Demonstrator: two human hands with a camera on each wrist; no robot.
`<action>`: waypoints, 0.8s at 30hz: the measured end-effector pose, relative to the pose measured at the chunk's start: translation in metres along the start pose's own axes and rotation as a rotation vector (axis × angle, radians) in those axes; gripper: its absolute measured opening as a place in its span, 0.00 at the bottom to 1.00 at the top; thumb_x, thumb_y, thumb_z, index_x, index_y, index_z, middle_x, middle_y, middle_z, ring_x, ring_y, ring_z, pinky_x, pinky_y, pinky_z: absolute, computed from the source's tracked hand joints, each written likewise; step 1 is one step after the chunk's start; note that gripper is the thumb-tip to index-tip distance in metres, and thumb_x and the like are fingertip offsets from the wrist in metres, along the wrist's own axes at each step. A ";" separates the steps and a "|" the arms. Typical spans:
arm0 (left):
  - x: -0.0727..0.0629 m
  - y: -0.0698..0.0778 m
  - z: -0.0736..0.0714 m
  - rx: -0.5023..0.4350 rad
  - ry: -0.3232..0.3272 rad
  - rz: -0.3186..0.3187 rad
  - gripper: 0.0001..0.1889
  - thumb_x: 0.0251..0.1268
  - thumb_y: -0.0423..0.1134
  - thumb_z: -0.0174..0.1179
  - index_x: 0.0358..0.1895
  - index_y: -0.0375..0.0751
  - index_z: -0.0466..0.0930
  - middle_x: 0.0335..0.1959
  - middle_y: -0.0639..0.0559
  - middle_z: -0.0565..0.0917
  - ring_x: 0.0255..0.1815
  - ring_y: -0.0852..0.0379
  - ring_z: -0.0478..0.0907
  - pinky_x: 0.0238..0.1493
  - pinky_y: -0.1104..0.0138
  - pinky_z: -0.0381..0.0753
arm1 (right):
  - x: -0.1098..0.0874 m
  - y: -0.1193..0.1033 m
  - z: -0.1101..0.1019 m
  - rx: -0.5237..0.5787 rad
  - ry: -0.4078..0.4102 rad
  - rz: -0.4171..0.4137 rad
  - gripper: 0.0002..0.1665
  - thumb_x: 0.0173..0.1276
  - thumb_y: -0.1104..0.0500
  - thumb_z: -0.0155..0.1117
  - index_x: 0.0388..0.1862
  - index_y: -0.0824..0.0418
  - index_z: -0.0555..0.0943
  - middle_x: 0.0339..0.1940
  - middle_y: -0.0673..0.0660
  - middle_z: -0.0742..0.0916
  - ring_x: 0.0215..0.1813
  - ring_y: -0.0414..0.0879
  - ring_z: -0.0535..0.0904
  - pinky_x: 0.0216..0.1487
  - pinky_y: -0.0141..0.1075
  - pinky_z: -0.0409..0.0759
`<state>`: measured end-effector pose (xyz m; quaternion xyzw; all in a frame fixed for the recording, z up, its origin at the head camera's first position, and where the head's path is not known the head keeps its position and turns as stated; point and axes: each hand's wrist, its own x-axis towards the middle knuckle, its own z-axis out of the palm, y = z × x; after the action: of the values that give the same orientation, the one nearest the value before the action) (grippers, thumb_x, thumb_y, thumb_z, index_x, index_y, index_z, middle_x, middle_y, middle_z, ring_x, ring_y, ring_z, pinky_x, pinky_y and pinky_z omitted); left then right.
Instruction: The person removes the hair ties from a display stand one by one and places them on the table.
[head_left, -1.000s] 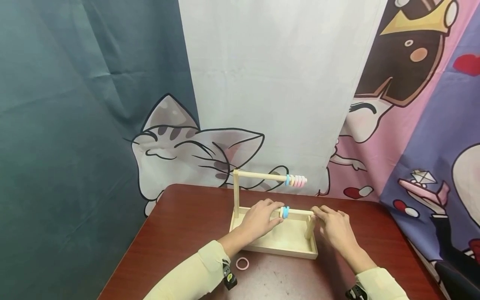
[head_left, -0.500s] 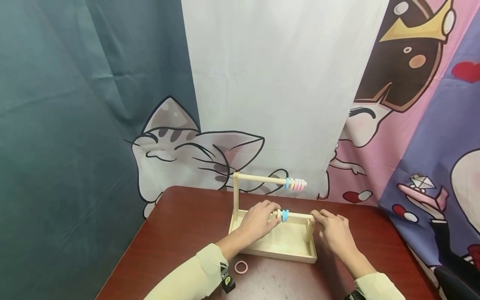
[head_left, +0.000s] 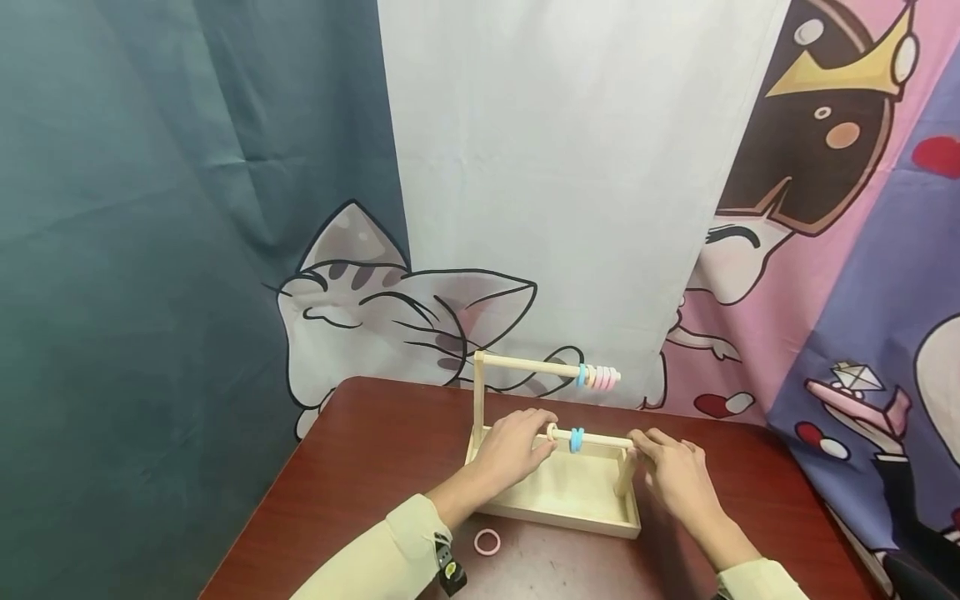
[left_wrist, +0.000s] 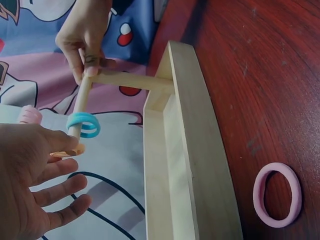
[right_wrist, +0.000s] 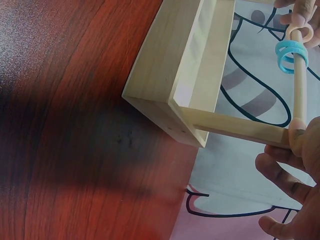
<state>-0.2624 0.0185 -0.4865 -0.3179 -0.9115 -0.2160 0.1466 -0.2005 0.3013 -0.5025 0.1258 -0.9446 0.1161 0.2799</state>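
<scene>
1. Lower rod [head_left: 606,441], one, above tray [head_left: 558,518], one; right end at short post [head_left: 626,477]
2. Blue rings [head_left: 576,440], two, round rod; pale yellow ring [head_left: 552,431], one, at free end; pink ring [left_wrist: 296,197], one, on table [head_left: 360,467]
3. Left hand [head_left: 510,452], pinching pale yellow ring; right hand [head_left: 680,481], gripping rod's post end
4. Gap now between yellow and blue; side by side a second ago
5. Rod's long axis sideways, near level, free end pointing left

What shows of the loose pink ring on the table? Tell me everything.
The pink, round, smooth-looking ring is a plain closed hoop; its material cannot be told. It lies flat on the reddish-brown, wood-grained table, on the person's side of the pale wooden tray, near its left end but apart from it. Only the table touches it.
</scene>
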 end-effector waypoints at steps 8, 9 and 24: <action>0.001 0.000 0.005 -0.024 -0.011 -0.014 0.16 0.75 0.47 0.74 0.61 0.51 0.88 0.48 0.58 0.92 0.48 0.61 0.87 0.50 0.67 0.85 | -0.002 0.001 0.002 -0.012 0.030 -0.015 0.13 0.70 0.66 0.77 0.49 0.51 0.90 0.37 0.49 0.88 0.35 0.54 0.89 0.41 0.65 0.80; 0.001 0.000 0.005 -0.028 -0.010 -0.016 0.16 0.75 0.47 0.74 0.60 0.51 0.88 0.47 0.58 0.92 0.47 0.61 0.87 0.50 0.67 0.85 | -0.002 0.002 0.003 -0.013 0.029 -0.013 0.13 0.70 0.66 0.77 0.49 0.51 0.90 0.38 0.49 0.88 0.34 0.54 0.89 0.41 0.65 0.80; -0.003 -0.011 0.001 -0.062 0.015 -0.069 0.11 0.71 0.43 0.75 0.47 0.50 0.82 0.41 0.55 0.90 0.36 0.61 0.83 0.37 0.68 0.81 | 0.000 0.002 0.002 -0.024 0.050 -0.034 0.13 0.69 0.66 0.77 0.47 0.50 0.89 0.35 0.47 0.86 0.27 0.54 0.84 0.37 0.62 0.80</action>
<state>-0.2671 0.0093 -0.4915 -0.2889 -0.9138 -0.2513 0.1358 -0.2022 0.3021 -0.5046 0.1357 -0.9364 0.1031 0.3067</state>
